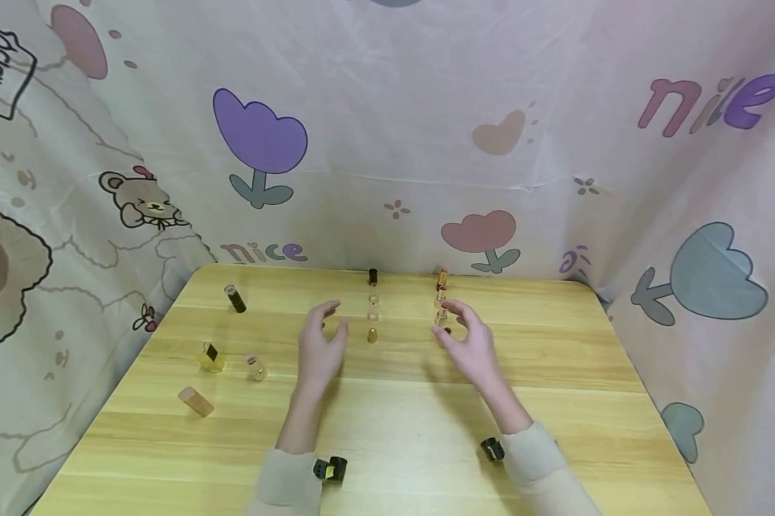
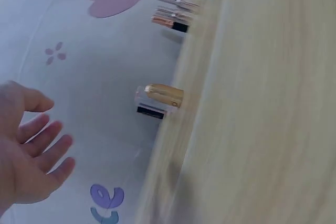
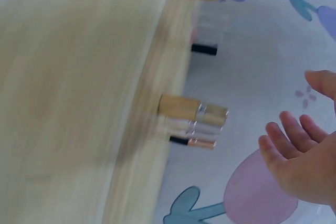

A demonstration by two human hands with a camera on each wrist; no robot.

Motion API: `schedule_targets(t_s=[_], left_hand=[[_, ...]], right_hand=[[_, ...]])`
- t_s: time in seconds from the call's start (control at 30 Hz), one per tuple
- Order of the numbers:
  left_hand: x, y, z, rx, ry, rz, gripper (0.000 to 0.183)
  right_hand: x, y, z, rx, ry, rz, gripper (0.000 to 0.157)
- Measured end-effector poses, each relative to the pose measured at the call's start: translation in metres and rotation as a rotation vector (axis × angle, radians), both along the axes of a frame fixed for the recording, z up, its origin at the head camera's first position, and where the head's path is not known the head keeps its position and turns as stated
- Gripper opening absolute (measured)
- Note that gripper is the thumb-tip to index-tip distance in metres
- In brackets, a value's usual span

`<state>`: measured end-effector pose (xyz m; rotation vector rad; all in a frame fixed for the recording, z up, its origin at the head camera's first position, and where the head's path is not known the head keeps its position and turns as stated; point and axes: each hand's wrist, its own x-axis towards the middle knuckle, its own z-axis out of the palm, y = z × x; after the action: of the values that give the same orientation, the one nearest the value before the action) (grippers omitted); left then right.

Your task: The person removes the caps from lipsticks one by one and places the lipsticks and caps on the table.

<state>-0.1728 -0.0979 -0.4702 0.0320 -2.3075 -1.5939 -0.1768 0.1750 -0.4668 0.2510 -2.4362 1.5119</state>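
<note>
My left hand (image 1: 321,347) hovers above the table with fingers apart and loosely bent, holding nothing. Just right of it runs a front-to-back row of small cosmetic tubes: a gold bullet-shaped tube (image 1: 372,335) in front, clear pieces (image 1: 373,304) behind, a black tube (image 1: 373,276) at the back. My right hand (image 1: 471,344), also empty with curved fingers, is beside a second row of lipstick-like tubes (image 1: 441,292) and partly hides its front end. In the right wrist view that row shows a gold tube with a clear cap (image 3: 181,107) foremost.
Toward the left of the wooden table (image 1: 387,430) stand a black tube (image 1: 235,299), a yellow bottle with a black top (image 1: 211,357), a clear small tube (image 1: 255,368) and a peach-coloured tube (image 1: 196,401). A printed curtain (image 1: 374,129) hangs behind the table and along both sides.
</note>
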Motion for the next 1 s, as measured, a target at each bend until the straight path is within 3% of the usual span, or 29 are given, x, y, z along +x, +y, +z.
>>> schedule_targets(t_s=[0.27,0.47,0.53,0.63,0.7,0.83,1.0], left_hand=[[0.014,-0.018,0.008,0.058,0.201,0.223,0.057],[0.018,-0.039,0.008,0.075,0.329,0.467,0.061],[0.02,-0.045,0.006,0.104,0.337,0.541,0.064],[0.022,-0.051,0.003,0.189,0.298,0.606,0.071],[0.024,-0.053,0.001,0.268,0.229,0.618,0.076],[0.026,-0.058,-0.004,0.405,0.068,0.611,0.082],[0.027,-0.063,-0.01,0.526,-0.109,0.543,0.08]], right_hand=[[0.012,-0.022,0.003,-0.04,0.032,0.062,0.052],[0.016,-0.034,0.001,-0.016,0.024,0.116,0.054],[0.017,-0.036,0.001,-0.004,0.035,0.119,0.054],[0.017,-0.037,0.0,0.009,0.052,0.123,0.054],[0.017,-0.038,0.0,0.018,0.049,0.127,0.053],[0.016,-0.041,-0.001,0.021,0.014,0.142,0.053],[0.015,-0.046,-0.002,0.008,-0.025,0.161,0.055]])
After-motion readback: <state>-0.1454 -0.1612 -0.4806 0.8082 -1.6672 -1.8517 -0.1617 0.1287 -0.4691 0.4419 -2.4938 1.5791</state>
